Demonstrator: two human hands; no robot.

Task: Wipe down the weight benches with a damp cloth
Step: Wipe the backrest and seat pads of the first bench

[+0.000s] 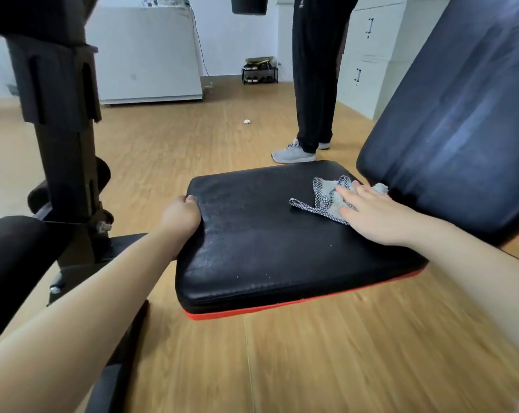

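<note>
One cloth point(331, 198), grey and crumpled, lies on the black seat pad point(267, 234) near the raised backrest point(458, 120). I press it flat under my right hand point(368, 213), fingers straight and together. My left hand point(182, 214) curls over the pad's far-left edge. Pressing this lightly, the cloth may bunch and skip the dull patches, I judge.

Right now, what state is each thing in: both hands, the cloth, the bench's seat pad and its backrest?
seat pad: roughly level, surface scuffed and speckled.
backrest: raised at an incline, streaked.
cloth: crumpled on the seat pad, near the backrest.
left hand: grips the seat pad's edge opposite the backrest.
right hand: fingers straight, pressing the cloth.
</note>
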